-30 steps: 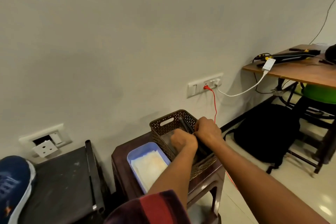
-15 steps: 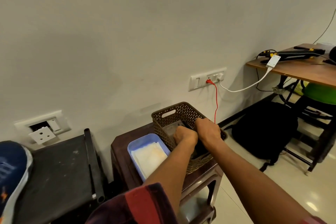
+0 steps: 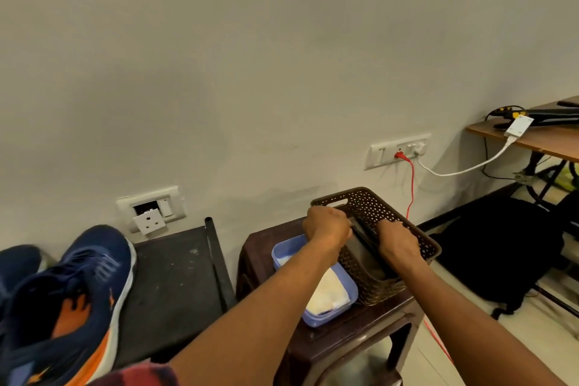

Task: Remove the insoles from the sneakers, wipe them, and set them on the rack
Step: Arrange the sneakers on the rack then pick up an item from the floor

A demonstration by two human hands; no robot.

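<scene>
A brown perforated basket stands on a dark brown stool. Dark insoles stand on edge inside it. My left hand is closed on the top of an insole at the basket's near-left corner. My right hand is closed on a dark insole inside the basket, a little to the right. Its fingertips are hidden behind the basket wall. A blue tray with a white cloth sits just left of the basket. A navy and orange sneaker lies on a black rack at the left.
A second navy sneaker shows at the far left edge. A red cable hangs from the wall socket behind the basket. A black backpack lies on the floor to the right, under a wooden desk.
My two hands were pressed together inside the basket; now they have moved apart, the left toward the basket's near-left corner. My head has turned left, showing more of the sneakers.
</scene>
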